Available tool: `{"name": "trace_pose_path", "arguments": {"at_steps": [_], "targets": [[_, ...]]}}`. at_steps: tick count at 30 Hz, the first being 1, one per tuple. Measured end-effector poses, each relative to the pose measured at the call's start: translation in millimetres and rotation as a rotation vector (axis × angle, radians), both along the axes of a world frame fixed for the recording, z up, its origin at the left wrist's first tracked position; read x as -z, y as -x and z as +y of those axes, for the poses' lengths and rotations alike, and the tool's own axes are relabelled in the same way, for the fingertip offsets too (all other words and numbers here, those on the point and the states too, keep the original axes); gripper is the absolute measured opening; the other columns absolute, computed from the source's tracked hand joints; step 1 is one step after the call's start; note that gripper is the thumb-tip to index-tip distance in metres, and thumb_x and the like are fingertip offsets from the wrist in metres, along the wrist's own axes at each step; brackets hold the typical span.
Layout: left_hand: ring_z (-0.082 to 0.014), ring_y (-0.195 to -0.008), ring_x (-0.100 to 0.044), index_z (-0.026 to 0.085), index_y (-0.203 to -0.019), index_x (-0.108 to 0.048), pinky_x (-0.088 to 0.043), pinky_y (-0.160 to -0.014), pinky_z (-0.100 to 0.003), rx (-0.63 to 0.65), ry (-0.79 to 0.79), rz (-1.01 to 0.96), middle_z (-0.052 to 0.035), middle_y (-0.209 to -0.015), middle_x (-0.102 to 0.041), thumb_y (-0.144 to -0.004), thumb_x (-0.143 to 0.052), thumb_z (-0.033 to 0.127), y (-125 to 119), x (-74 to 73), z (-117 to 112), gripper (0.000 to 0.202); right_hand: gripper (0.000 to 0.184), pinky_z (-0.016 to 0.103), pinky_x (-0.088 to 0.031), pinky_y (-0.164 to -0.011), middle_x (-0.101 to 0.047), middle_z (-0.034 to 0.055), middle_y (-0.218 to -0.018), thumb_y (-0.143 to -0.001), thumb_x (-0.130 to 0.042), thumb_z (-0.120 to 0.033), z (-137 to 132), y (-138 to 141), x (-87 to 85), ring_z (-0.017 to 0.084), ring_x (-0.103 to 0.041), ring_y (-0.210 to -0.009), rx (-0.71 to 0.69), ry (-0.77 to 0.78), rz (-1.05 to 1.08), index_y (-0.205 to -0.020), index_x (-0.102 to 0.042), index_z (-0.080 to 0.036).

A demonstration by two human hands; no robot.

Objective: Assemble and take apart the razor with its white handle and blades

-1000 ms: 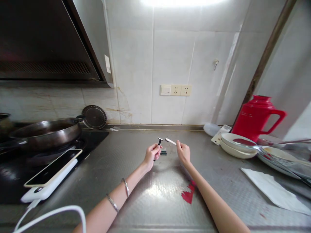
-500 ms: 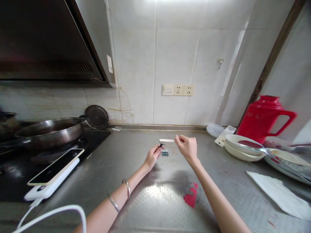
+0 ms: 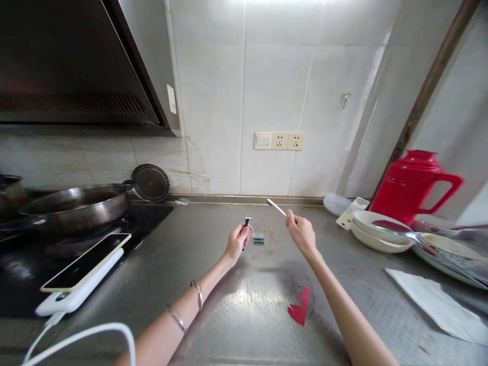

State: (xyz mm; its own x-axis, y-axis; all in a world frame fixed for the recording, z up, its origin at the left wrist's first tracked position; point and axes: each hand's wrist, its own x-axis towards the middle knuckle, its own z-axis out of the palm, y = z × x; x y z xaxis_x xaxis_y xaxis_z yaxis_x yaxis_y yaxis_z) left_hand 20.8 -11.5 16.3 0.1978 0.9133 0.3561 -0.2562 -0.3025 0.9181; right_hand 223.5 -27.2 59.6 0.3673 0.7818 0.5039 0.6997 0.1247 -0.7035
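My left hand [image 3: 237, 243] is closed around the black handle of a razor [image 3: 247, 223], whose T-shaped head points up. To the right, my right hand [image 3: 302, 231] grips a white toothbrush [image 3: 279, 209] with a small dark patch at its far end. That end slants up and leftward, apart from the razor. Just right of my left hand, a small clear piece with dark and teal strips [image 3: 258, 239] lies on the metal counter [image 3: 213, 239]; its exact kind is too small to tell.
A torn red scrap [image 3: 300, 307] lies between my forearms. Left are a steel pan [image 3: 76, 206] on the stove and a phone [image 3: 87, 262] on a white power bank [image 3: 80, 284]. A red thermos [image 3: 407, 185], stacked bowls [image 3: 381, 239] and white paper [image 3: 434, 305] stand or lie right.
My hands have moved apart, the razor leftward and the toothbrush rightward. The razor now stands more upright, and the toothbrush has tipped from level to slanting upward.
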Motion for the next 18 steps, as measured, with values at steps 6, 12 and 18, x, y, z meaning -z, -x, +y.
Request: {"name": "trace_pose_path", "arguments": {"at_steps": [6,12,18], "targets": [[-0.0069,-0.043,-0.037,0.016,-0.087,-0.055,-0.027,-0.044,-0.019,-0.043,0.019,-0.015,0.0063,-0.051,-0.042,-0.077,-0.054,0.045,-2,2.9,3,0.031,0.029,0.016,-0.013,-0.034,-0.038,-0.0082,-0.054,-0.071,-0.055,-0.045,-31,46,-10.2,0.004,-0.025,-0.037,-0.608,0.256,0.768,-0.084,-0.053,-0.019],[-0.0060,-0.041,-0.036,0.016,-0.079,-0.053,-0.026,-0.042,-0.019,-0.052,0.022,0.026,0.0072,-0.048,-0.041,-0.078,-0.053,0.042,-5,-1.4,-3,0.025,0.026,0.013,-0.003,-0.033,-0.036,-0.0100,-0.052,-0.072,-0.063,-0.037,-69,81,-17.5,0.001,-0.014,-0.037,-0.892,0.382,1.184,-0.087,-0.050,-0.020],[-0.0046,-0.041,-0.034,0.017,-0.078,-0.052,-0.024,-0.041,-0.018,-0.062,0.108,-0.046,0.0076,-0.051,-0.041,-0.074,-0.060,0.038,-5,-4.0,-2,0.022,0.034,0.014,-0.002,-0.033,-0.026,-0.0126,-0.047,-0.066,-0.067,-0.041,-98,118,13.4,0.001,-0.009,-0.037,-0.827,0.480,1.377,-0.082,-0.045,-0.021]]}}
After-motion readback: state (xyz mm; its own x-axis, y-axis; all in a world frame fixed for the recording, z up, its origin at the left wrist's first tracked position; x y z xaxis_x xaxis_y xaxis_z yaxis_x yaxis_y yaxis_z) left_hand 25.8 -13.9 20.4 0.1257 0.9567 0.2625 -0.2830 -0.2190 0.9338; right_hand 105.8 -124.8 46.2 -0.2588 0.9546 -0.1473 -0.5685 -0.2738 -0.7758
